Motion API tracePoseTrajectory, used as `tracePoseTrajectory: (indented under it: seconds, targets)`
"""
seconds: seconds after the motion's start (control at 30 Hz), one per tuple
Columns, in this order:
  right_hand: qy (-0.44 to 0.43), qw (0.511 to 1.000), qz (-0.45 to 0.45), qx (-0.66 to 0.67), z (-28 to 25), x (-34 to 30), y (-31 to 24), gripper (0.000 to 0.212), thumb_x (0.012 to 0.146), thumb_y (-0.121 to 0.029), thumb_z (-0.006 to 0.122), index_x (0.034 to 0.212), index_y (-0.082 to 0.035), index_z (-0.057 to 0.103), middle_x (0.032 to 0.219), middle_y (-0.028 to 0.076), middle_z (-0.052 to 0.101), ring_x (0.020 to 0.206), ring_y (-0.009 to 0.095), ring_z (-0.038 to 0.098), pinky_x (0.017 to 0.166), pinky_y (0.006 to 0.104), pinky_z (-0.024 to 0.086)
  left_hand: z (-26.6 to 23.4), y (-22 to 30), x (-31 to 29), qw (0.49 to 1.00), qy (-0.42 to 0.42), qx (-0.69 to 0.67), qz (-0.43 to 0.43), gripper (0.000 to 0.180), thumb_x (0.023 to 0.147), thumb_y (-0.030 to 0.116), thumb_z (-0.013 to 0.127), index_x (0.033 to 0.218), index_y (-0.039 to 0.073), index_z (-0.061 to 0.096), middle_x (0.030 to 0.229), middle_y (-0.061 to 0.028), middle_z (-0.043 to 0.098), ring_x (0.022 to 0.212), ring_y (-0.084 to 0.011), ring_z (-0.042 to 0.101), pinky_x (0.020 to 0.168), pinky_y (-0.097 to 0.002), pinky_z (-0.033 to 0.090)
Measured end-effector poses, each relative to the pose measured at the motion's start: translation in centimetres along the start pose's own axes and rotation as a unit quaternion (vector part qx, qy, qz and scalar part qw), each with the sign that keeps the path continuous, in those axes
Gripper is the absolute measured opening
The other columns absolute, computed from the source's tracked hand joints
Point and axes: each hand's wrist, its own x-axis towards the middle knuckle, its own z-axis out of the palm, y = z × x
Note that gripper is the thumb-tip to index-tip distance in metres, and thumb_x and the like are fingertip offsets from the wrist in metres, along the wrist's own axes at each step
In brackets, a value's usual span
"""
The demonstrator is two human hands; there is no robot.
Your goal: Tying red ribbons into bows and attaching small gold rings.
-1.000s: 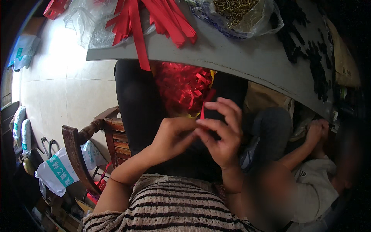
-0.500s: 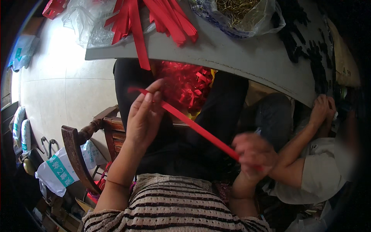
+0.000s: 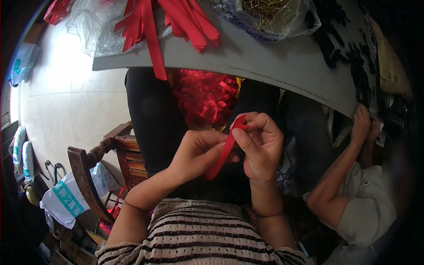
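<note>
A red ribbon (image 3: pixel 224 155) is held between my two hands above my lap, one end folded over itself and the rest hanging down. My right hand (image 3: pixel 263 143) pinches the folded end between thumb and fingers. Close beside it, my left hand (image 3: pixel 202 154) has its fingers closed around the ribbon; its fingertips are partly hidden behind the strip. Beyond my hands, between my knees, sits a container (image 3: pixel 239 87) with a yellow rim, full of small red ribbon pieces (image 3: pixel 207 95).
On the grey table (image 3: pixel 265 62) lie long red ribbons (image 3: pixel 152 37), a clear bag of gold wire ties (image 3: pixel 265 15) and dark strips (image 3: pixel 353 57). A co-worker's arm (image 3: pixel 338 176) reaches the table's right edge. A wooden chair (image 3: pixel 88 181) stands at left.
My hands have come together from far apart. The ribbon, stretched slantwise between them before, is now folded at one end. The co-worker's hands have shifted slightly.
</note>
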Motion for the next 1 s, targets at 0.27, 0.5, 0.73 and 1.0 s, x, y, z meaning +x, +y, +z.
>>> tracePoseTrajectory:
  seconds: [0.27,0.5,0.73,1.0]
  targets:
    - [0.002,0.998,-0.029,-0.049,-0.4,0.4,0.3,0.015,0.078,0.005,0.065,0.084,-0.001,0.053,0.097,0.011,0.059,0.087,0.012,0.057,0.080,0.0256,0.047,0.5,-0.8,0.0,0.999,0.006,0.032,0.032,0.030,0.098,0.017,0.039,0.098,-0.004,0.061,0.066,-0.0021,0.059,0.055,-0.0049,0.052,0.052,-0.0183,0.041]
    - [0.109,0.991,-0.066,0.050,-2.8,2.2,-0.7,0.017,0.077,0.006,0.066,0.086,-0.001,0.052,0.096,0.011,0.058,0.083,0.012,0.057,0.076,0.0245,0.047,0.6,-0.3,-0.4,1.000,-0.021,0.008,-0.010,0.030,0.098,0.015,0.038,0.121,0.000,0.052,0.072,-0.0016,0.057,0.053,-0.0042,0.046,0.048,-0.0173,0.038]
    - [0.012,0.769,-0.305,-0.561,-0.2,-1.0,-1.8,0.019,0.076,0.001,0.069,0.094,0.003,0.061,0.099,0.013,0.061,0.082,0.018,0.061,0.072,0.0283,0.052,0.7,-0.5,-0.3,0.996,0.042,0.028,0.078,0.037,0.091,0.000,0.048,0.129,0.000,0.047,0.089,-0.0092,0.064,0.064,-0.0097,0.059,0.053,-0.0197,0.048]
    - [-0.049,0.966,-0.046,-0.248,-1.2,-0.8,-1.1,0.014,0.071,0.003,0.070,0.084,0.005,0.065,0.094,0.015,0.065,0.085,0.021,0.063,0.075,0.0279,0.051,0.8,-0.2,-0.5,0.986,0.068,0.093,0.121,0.039,0.091,0.001,0.049,0.130,0.002,0.045,0.084,-0.0061,0.063,0.070,-0.0067,0.058,0.060,-0.0192,0.047]
